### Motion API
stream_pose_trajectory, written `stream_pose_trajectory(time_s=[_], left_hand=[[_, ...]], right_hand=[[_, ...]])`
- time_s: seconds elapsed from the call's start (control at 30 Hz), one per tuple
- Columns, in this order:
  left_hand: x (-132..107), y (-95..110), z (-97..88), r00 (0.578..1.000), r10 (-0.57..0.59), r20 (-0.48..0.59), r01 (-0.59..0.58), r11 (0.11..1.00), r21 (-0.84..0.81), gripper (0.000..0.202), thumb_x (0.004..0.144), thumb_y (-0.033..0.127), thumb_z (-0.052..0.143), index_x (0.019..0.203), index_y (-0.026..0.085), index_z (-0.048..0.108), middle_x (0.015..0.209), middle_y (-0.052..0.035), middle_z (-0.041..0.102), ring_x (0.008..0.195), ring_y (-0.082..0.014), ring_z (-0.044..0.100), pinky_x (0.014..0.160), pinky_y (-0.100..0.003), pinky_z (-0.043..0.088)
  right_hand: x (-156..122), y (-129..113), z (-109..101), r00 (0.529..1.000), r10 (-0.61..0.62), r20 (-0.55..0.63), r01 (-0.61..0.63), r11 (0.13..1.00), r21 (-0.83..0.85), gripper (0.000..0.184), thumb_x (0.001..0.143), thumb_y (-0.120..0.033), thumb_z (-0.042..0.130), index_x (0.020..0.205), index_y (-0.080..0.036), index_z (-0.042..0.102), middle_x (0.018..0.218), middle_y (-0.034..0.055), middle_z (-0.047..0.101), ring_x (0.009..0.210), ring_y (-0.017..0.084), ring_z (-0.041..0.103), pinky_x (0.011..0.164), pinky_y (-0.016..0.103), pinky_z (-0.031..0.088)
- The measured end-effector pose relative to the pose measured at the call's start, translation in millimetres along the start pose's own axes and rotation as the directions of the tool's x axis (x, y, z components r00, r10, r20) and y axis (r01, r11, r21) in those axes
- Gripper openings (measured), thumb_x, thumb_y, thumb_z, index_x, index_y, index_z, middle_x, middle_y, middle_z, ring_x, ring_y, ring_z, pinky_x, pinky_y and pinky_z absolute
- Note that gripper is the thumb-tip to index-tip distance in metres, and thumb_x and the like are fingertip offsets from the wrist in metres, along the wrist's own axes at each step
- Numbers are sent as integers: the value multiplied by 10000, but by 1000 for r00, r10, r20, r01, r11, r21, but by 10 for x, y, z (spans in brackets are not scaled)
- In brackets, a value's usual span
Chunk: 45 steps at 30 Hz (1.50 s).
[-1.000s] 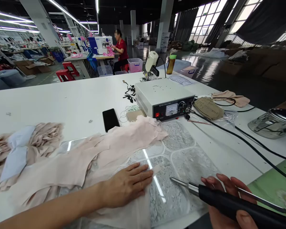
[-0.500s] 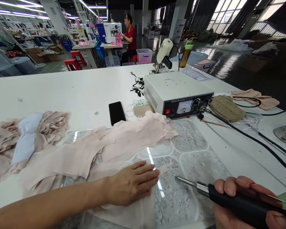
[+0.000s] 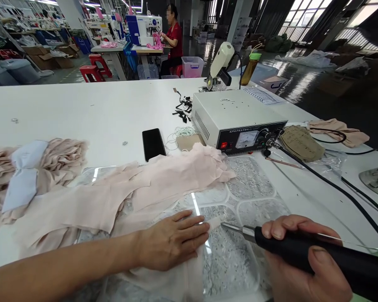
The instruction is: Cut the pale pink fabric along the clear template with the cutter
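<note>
At the surface's near edge, the left hand (image 3: pixel 171 243) lies flat, fingers spread, on the fabric (image 3: pixel 138 197), while the right hand (image 3: pixel 302 260) has its grip wrapped around the tool (image 3: pixel 302 251), tip at the fabric's edge. Beyond stand the phone (image 3: pixel 153 143) and control box (image 3: pixel 236 119), its cable (image 3: pixel 327 182) trailing along the right edge.

a garment factory floor: sewing machine (image 3: pixel 145 27), fabric pieces (image 3: pixel 119 193) on a long table (image 3: pixel 82 109), strip lights overhead
</note>
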<state>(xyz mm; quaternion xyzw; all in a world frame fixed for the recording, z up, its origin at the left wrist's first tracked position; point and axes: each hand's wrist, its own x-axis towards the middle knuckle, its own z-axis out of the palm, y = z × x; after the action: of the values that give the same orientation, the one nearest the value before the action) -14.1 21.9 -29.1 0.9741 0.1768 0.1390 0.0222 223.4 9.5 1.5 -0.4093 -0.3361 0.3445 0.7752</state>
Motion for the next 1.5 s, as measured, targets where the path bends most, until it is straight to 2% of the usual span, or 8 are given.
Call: stream_pose_trajectory(time_s=[0.4,0.77,1.5], left_hand=[[19,-4,-27,1000,6,12,-5,999,-46,343,1022,281,385,1262,100,550,1337,-109,567,1274,-244,487,1095,-394,335],[12,-13,-15,999,32,31,-32,999,-22,358,1031,282,358,1273,99,548,1361,-97,549,1281,-245,477,1090,-395,348],[5,-14,1,1000,25,-5,-25,999,-48,332,1009,277,425,1251,94,563,1329,-112,570,1268,-235,494,1082,-385,374]], right_hand=[[-9,-23,11,1000,3,23,-3,1000,-2,159,609,-240,546,759,-196,575,673,-14,522,519,119,488,434,277,456],[32,-15,5,999,-8,41,9,1000,-7,134,625,-237,555,749,-192,573,659,-13,524,501,118,495,428,281,445],[27,-18,-18,995,-23,94,25,999,-24,102,644,-237,576,734,-190,561,641,-9,537,517,126,504,435,283,462]])
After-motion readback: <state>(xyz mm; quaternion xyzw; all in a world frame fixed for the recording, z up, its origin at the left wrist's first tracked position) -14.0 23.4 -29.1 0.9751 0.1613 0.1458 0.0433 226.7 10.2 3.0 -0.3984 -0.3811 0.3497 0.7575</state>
